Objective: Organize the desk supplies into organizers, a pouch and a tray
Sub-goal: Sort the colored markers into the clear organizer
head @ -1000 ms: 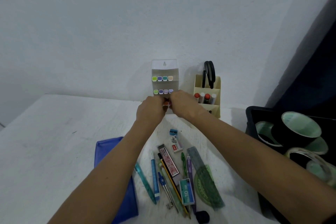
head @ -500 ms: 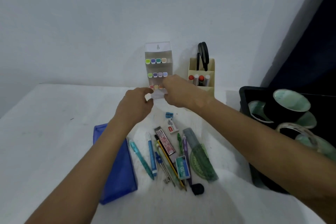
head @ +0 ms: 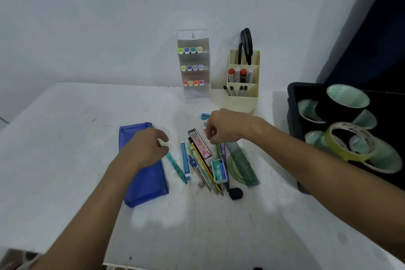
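Observation:
My left hand hovers over the top of the blue mesh pouch, its loosely curled fingertips by the upper end of a teal pen. Fingers curled downward, my right hand hangs over the loose supplies, just above a green pen and a purple pen; neither hand clearly holds anything. The pile also has a blue pen, a lead case, a compass, a yellow pencil, a staples box, a green protractor and ruler and a blue sharpener.
A clear marker organizer with three rows of markers stands at the wall. Beside it is a beige organizer with scissors and pens. A black tray at the right holds several tape rolls. A small black object lies nearest me.
Both hands left the clear marker organizer and came down toward me, the left to the pouch, the right over the loose pens. A bottom row of markers now shows.

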